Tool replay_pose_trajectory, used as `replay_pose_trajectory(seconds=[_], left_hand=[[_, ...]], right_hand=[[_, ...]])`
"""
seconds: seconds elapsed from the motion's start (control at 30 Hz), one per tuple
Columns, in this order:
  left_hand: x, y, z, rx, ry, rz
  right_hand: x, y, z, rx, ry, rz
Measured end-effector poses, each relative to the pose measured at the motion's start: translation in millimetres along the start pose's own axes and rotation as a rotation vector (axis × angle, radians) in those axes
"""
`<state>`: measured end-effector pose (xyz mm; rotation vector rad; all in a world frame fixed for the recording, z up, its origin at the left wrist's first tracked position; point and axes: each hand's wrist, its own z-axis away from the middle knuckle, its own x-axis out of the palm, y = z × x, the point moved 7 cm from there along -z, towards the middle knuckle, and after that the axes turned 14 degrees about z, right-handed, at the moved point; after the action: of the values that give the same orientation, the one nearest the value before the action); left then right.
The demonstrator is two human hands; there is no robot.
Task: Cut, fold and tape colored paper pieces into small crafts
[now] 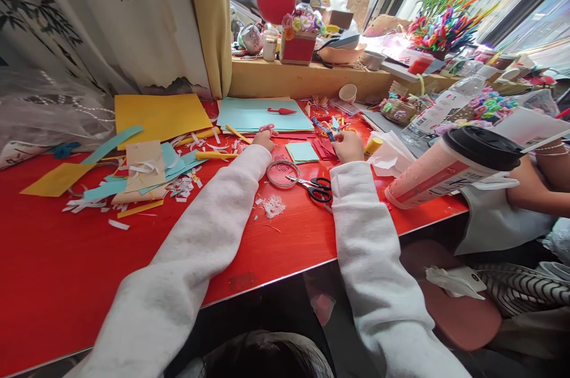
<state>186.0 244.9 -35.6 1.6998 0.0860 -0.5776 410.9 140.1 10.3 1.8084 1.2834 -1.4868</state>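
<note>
My left hand (pixel 264 139) is closed beside the light blue paper stack (pixel 249 111), with a small pink looped piece (pixel 268 127) at its fingertips. To the right, my right hand (pixel 348 146) has its fingers closed at the end of a slim dark-blue printed tube (pixel 321 127). Between my hands lie small pale blue paper squares (pixel 303 152) and dark red paper pieces (pixel 325 149). Closer to me, black-handled scissors (pixel 319 189) rest with their tips over a clear ring (pixel 269 174), like a tape roll. A red curved cutout (pixel 282 111) lies on the blue stack.
Yellow paper (pixel 160 117) and strips and scraps (pixel 178 185) cover the left. A pink cup with a black lid (pixel 423 170), a plastic bottle (pixel 449 105) and crumpled white paper (pixel 388 155) stand or lie right. Another person's arm (pixel 534 185) is at the far right.
</note>
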Motion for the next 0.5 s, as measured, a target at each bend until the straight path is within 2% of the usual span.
replay_pose_trajectory(seconds=[0.2, 0.33, 0.5], left_hand=[[1.3, -2, -4, 0.029, -0.003, 0.005], [3.0, -6, -8, 0.042, -0.006, 0.003], [3.4, -5, -7, 0.059, 0.004, -0.002]], right_hand=[[-35, 2, 3, 0.102, 0.294, -0.108], [-47, -13, -13, 0.07, 0.352, -0.077], [-57, -38, -58, -0.051, 0.384, 0.099]])
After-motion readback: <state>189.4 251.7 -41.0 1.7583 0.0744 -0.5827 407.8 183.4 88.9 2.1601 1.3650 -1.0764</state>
